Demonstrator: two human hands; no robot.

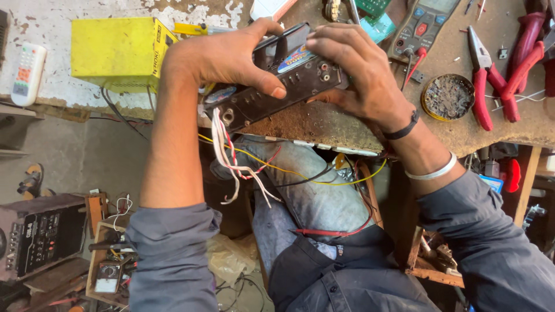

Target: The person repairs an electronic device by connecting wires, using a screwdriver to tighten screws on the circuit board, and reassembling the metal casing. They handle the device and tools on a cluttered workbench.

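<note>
A dark metal electronics unit [277,92] with a row of jacks on its panel lies tilted at the near edge of a worn workbench [324,124]. My left hand [222,58] grips its left end, thumb pressed on the panel. My right hand [358,72] covers its right end, fingers curled over the top. A bundle of white, red and yellow wires [231,156] hangs from the unit's left end down over my jeans.
A yellow box [118,52] and a white remote [26,72] sit at the left. A multimeter [425,26], a round tin [448,97] and red-handled pliers [483,81] lie at the right. Below left stand a dark amplifier [40,234] and a crate of parts [110,260].
</note>
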